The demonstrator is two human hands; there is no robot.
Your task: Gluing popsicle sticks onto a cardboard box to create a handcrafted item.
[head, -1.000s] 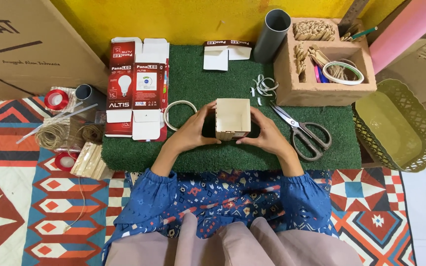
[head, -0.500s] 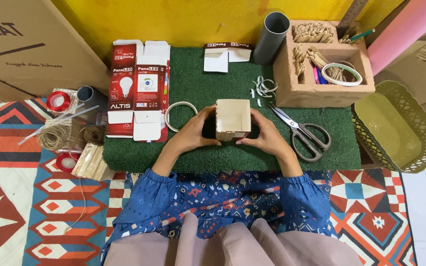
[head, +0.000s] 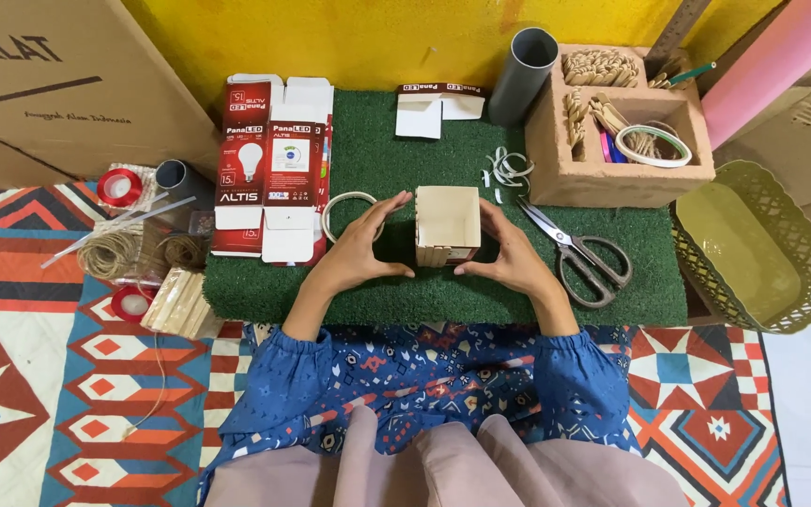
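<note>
Overhead view, person seated at a low worktop covered w/ a green turf mat [head: 443, 282]. Centre: small wooden box [head: 448, 225] built of pale flat sticks, standing upright on the mat, between both hands. Left hand [head: 363, 246]: fingers spread in a wide curve, thumb low, tips just beside the box's left face; contact there cannot be told. Right hand [head: 509, 252]: fingers curled round the box's right side, thumb touching its lower front edge; box looks steadied, not lifted.

Near left hand: thin white ring [head: 347, 211] lying flat on the mat, partly hidden by the fingers. Further left: flattened red-and-white bulb carton [head: 274, 164], opened out. Near right hand: scissors [head: 579, 252], blades shut, handles toward the mat's right edge. Above them: white loops of strip [head: 509, 167], a grey tube [head: 524, 64] leaning upright, and a brown tray [head: 623, 127] w/ compartments holding braided cord and a tape roll. Right of mat: olive mesh basket [head: 762, 249]. Left of mat, on the patterned rug [head: 49, 394]: twine bundles [head: 119, 253], red tape rolls [head: 119, 186], a stack of flat sticks [head: 178, 302].
</note>
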